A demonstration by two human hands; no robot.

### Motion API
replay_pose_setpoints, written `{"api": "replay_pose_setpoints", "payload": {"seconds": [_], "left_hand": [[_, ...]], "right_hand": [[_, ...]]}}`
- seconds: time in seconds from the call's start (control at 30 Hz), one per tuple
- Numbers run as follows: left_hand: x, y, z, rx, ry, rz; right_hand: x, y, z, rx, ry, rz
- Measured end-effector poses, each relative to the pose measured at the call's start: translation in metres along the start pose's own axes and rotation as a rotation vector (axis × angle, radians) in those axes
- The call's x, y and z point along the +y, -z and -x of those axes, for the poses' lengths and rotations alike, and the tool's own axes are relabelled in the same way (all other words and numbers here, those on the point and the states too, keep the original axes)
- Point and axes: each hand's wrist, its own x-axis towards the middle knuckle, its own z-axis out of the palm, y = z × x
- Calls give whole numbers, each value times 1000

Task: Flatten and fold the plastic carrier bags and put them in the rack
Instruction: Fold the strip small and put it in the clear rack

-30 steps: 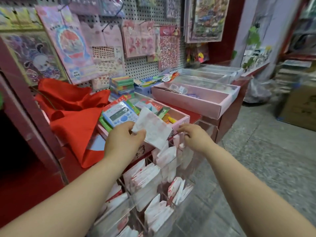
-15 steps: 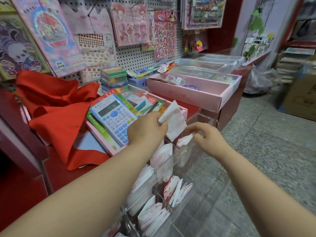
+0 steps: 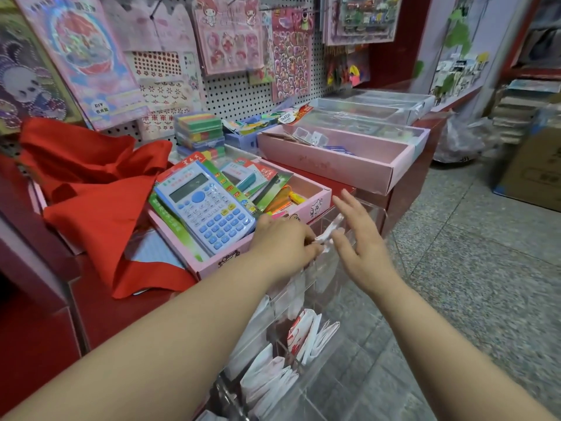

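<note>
Shop counter (image 3: pixel 100 314): left hand (image 3: pixel 282 242) half-covers the folded bag (image 3: pixel 330 230).

red counter (image 3: pixel 100 311) under red cloth (image 3: pixel 100 208), pink boxes (image 3: pixel 334 167); folded bags (image 3: pixel 306 332) in rack (image 3: pixel 340 387)

Small stationery and gift shop. Pegboard (image 3: pixel 230 95) wall hung with packaged sticker sheets (image 3: pixel 229 34) and craft kits. Red counter (image 3: pixel 100 305) below it, lined with pink trays (image 3: pixel 334 165) of stock: carded calculators (image 3: pixel 206 208), pens, stacked colour boxes. More clear trays (image 3: pixel 364 109) further along. Clear rack (image 3: pixel 343 375) on the counter front, its slots filled with folded bags (image 3: pixel 306 332). Across the stone floor (image 3: pixel 470 253), a cardboard box (image 3: pixel 537 168) and stacked books (image 3: pixel 513 117).
</note>
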Motion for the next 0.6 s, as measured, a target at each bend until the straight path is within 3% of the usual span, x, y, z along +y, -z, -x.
{"api": "replay_pose_setpoints", "payload": {"seconds": [0.1,0.23,0.43,0.6], "left_hand": [[-2,0,3,41,-7,65],[-8,7,24,159,26,329],[-38,5,91,299,-17,202],[-68,-7,148,373,61,115]], "right_hand": [[5,-7,2,-40,92,171],[4,-12,-5,-110,-38,235],[-2,-15,-13,-181,-114,296],[-11,-9,-1,-45,-190,155]]}}
